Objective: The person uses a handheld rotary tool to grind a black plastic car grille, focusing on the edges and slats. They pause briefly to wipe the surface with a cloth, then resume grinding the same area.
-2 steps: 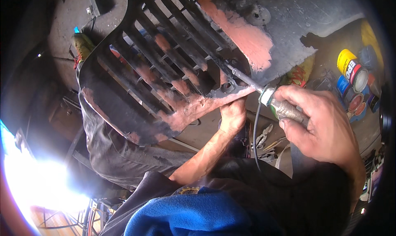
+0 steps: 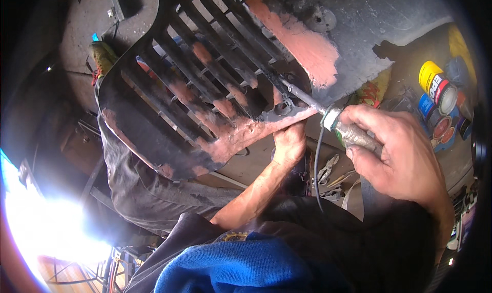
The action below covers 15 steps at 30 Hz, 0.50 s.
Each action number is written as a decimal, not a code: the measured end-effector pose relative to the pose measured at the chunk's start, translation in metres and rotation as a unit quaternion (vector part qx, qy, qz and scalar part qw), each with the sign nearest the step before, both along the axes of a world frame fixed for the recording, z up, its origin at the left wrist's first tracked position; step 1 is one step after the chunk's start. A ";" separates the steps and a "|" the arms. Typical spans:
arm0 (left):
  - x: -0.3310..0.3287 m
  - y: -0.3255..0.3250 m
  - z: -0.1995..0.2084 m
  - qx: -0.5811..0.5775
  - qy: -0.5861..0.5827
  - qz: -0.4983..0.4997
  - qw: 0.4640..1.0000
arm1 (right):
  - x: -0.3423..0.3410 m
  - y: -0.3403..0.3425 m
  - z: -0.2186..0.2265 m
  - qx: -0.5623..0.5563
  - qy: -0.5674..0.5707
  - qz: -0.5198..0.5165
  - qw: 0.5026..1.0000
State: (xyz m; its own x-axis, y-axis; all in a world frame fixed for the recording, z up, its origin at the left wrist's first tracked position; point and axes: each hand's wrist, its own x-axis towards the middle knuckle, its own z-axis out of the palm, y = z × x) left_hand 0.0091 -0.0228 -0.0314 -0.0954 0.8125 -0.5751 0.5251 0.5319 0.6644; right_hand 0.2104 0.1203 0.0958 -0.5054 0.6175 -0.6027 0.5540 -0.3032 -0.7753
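A black plastic car grille [image 2: 117, 116] with long slats and pinkish filler patches lies across my lap, tilted. My right hand [image 2: 402, 152] is closed around the wrapped handle of a soldering iron [image 2: 306, 97], whose thin cord hangs down from the handle's front. The iron's tip reaches the grille at the lower ends of the slats, beside a small round hole. My left hand [image 2: 291, 143] grips the grille's near edge from below. Most of its fingers are hidden behind the panel.
A grey panel [image 2: 369, 31] with pink filler adjoins the grille at upper right. Cans, one a yellow and black can [image 2: 438, 88], stand at right. Pliers [image 2: 327, 169] lie on the floor below. A blue cloth [image 2: 230, 265] hangs at my front. Bright glare fills the lower left.
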 end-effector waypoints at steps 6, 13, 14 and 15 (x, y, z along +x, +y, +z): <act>0.009 0.014 0.009 -0.034 -0.036 0.087 0.995 | 0.000 0.002 -0.002 -0.007 -0.020 0.002 1.000; -0.014 -0.012 -0.020 0.025 0.011 -0.067 0.997 | 0.001 0.006 0.005 -0.033 -0.029 0.013 0.999; -0.011 -0.010 -0.018 0.043 0.018 -0.057 0.997 | 0.001 0.005 0.005 -0.040 -0.029 0.012 0.999; -0.008 -0.007 -0.014 0.042 0.008 -0.026 0.999 | 0.001 0.004 0.004 -0.047 -0.023 0.007 0.999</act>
